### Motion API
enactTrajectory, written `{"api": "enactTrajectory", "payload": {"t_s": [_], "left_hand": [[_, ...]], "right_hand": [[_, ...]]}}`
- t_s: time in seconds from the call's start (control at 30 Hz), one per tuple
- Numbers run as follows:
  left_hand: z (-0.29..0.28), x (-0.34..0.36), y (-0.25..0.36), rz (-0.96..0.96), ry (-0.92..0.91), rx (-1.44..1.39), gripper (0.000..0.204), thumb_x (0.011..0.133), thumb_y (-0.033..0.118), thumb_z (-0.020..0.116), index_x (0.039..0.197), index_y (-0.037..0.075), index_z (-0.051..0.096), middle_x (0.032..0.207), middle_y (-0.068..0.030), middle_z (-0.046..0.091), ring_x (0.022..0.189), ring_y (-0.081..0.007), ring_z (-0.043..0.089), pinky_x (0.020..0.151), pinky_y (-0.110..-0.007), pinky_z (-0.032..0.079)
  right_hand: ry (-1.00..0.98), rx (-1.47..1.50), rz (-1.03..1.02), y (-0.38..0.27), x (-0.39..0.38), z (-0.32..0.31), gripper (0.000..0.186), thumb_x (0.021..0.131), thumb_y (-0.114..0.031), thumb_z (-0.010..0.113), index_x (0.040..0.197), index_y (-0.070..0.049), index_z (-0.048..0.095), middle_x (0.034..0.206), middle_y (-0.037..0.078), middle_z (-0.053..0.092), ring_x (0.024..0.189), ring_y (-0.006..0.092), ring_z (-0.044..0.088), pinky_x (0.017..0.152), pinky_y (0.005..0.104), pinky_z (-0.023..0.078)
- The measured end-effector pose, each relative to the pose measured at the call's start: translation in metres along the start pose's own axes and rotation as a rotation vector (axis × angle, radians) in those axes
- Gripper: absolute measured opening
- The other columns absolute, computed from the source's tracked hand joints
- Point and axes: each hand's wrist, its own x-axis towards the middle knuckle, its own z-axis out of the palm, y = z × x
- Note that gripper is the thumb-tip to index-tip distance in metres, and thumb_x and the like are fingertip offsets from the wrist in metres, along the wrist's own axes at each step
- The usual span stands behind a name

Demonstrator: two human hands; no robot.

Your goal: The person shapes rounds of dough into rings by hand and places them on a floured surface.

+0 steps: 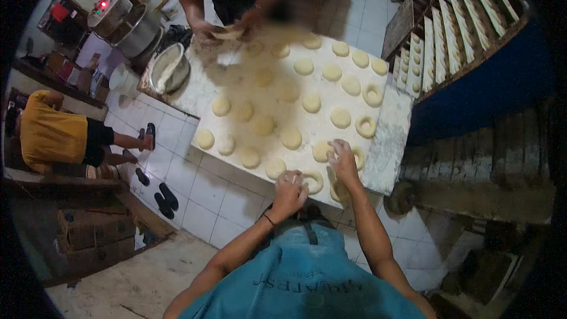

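Note:
Rows of round pale dough pieces (311,103) lie on a floured board. My left hand (289,192), floury and with fingers curled together, grips the left edge of a dough ring (314,182) by the board's near edge. My right hand (344,162) is open, fingers apart, over the gap between a dough round (322,151) and another dough ring partly hidden behind the hand. Below it, a further dough ring (339,191) sits at the near right corner. Up the right side are two more rings, a nearer ring (365,126) and a farther ring (372,95).
Across the table, a co-worker's hands (227,32) hold a flat piece. A metal bowl (169,71) stands at the table's left, near a large mixer (136,31). Another person in a yellow shirt (56,130) bends at far left. A rack of dough trays (455,38) stands right.

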Motion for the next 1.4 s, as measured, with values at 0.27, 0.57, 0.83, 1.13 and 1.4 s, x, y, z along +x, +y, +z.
{"api": "enactTrajectory", "payload": {"t_s": [0.27, 0.57, 0.83, 1.13, 1.4], "left_hand": [[0.0, 0.006, -0.013, 0.399, -0.199, 0.21, 0.042, 0.073, 0.024, 0.057, 0.11, 0.005, 0.053, 0.12, -0.0101, 0.046, 0.115, -0.0391, 0.036, 0.093, -0.062, 0.022], [-0.049, 0.053, 0.003, -0.142, -0.062, -0.537, 0.04, 0.083, 0.031, 0.054, 0.112, 0.004, 0.053, 0.114, -0.0125, 0.052, 0.107, -0.029, 0.047, 0.092, -0.038, 0.037], [-0.064, 0.089, 0.011, -0.013, 0.031, -0.712, 0.03, 0.084, 0.019, 0.056, 0.108, 0.0, 0.055, 0.101, -0.014, 0.057, 0.087, -0.0178, 0.057, 0.071, -0.03, 0.047], [-0.03, 0.072, 0.069, 0.127, -0.15, -0.942, 0.043, 0.076, 0.018, 0.058, 0.114, 0.003, 0.045, 0.098, -0.0152, 0.055, 0.09, -0.0265, 0.054, 0.079, -0.034, 0.043], [-0.014, 0.056, 0.084, 0.144, -0.404, -0.969, 0.04, 0.077, 0.005, 0.052, 0.116, 0.006, 0.045, 0.099, -0.01, 0.054, 0.1, -0.0185, 0.05, 0.082, -0.033, 0.042]], "right_hand": [[-0.493, -0.492, -0.039, 0.055, 0.036, 0.021, 0.042, 0.067, -0.03, 0.064, 0.094, 0.0, 0.055, 0.094, 0.023, 0.054, 0.089, 0.0385, 0.05, 0.079, 0.0435, 0.04], [-0.024, 0.477, 0.276, 0.006, -0.003, 0.012, 0.028, 0.072, -0.002, 0.066, 0.096, 0.007, 0.056, 0.089, 0.01, 0.061, 0.079, 0.0153, 0.058, 0.068, 0.0274, 0.049], [0.138, 0.486, 0.204, -0.086, 0.011, 0.004, 0.02, 0.072, 0.002, 0.059, 0.092, 0.004, 0.059, 0.077, 0.006, 0.061, 0.068, 0.0108, 0.057, 0.059, 0.0237, 0.048], [0.43, 0.537, 0.182, -0.037, -0.029, -0.018, 0.024, 0.067, 0.005, 0.051, 0.089, 0.004, 0.06, 0.078, 0.009, 0.063, 0.073, 0.0145, 0.059, 0.067, 0.0268, 0.047], [0.57, 0.53, 0.233, -0.043, -0.111, -0.033, 0.022, 0.075, -0.01, 0.058, 0.093, 0.0, 0.049, 0.081, 0.006, 0.055, 0.073, 0.0131, 0.054, 0.063, 0.0256, 0.045]]}}
